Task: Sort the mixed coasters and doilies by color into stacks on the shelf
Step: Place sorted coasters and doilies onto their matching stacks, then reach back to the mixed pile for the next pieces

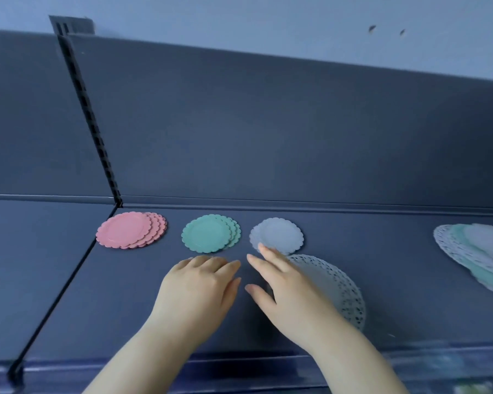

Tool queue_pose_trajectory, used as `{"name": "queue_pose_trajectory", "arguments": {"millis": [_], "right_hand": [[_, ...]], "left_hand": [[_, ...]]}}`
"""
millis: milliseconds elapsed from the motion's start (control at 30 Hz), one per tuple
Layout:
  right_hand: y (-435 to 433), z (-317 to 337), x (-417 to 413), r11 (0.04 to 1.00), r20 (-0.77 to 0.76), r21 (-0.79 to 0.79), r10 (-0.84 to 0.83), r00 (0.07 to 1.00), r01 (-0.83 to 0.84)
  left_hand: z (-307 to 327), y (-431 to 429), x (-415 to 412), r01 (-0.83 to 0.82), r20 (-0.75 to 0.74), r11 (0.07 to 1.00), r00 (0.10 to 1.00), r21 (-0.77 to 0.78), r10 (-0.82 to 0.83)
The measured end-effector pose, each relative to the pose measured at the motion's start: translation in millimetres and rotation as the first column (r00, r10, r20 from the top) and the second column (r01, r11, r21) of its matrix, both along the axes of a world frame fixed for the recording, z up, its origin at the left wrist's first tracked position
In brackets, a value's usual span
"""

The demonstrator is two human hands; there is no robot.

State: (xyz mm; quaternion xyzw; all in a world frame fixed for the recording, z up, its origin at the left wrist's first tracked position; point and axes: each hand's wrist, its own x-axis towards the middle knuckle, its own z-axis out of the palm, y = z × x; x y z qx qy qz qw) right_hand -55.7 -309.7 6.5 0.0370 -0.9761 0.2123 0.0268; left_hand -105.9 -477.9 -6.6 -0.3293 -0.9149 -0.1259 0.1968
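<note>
Head view: a dark shelf (396, 294) is seen from above, with three sorted stacks laid flat in a row along its back edge, running left to right. A pink coaster stack (125, 230) is placed at the left, a green coaster stack (207, 234) in the middle and a pale grey coaster stack (281, 234) at the right. All pieces are round and scalloped, so no long axis is shown. The pink and green stacks are fanned toward the right, while the lower grey piece is offset to the left.

A white lace doily (336, 285) is laid flat just in front of the grey stack, partly covered by the right hand (285, 294). That hand is held palm down with fingers stretched forward and spread, one fingertip reaching the near rim of the grey stack; nothing is gripped. The left hand (199, 282) is held palm down in front of the green stack, fingers loosely bent, nothing held. An unsorted pile (473, 248) of doilies and coasters is seen well apart at the right edge.
</note>
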Motion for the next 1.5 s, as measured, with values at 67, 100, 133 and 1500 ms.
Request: {"name": "queue_pose_trajectory", "arguments": {"millis": [67, 100, 133, 1500], "right_hand": [[30.0, 2.4, 22.9, 1.0, -0.029, -0.011, -0.008, 1.0, 0.008], [46.9, 2.0, 35.2, 1.0, -0.056, -0.003, -0.017, 0.998, 0.017], [64.8, -0.2, 47.3, 1.0, -0.091, 0.0, -0.028, 0.995, 0.028], [526.8, -24.7, 156.3, 0.921, -0.291, -0.235, -0.371, 0.882, 0.31]], "left_hand": [[-2.0, 30.5, 20.9, 0.008, 0.03, 1.0, 1.0, -0.016, -0.008], [-3.2, 46.9, 31.8, 0.014, 0.047, 1.0, 0.999, -0.021, -0.013], [-4.1, 63.8, 42.9, 0.02, 0.063, 0.999, 0.998, -0.025, -0.019], [-17.9, 480.1, 143.6, 0.063, 0.157, 0.998, 0.986, -0.003, -0.062]]}}
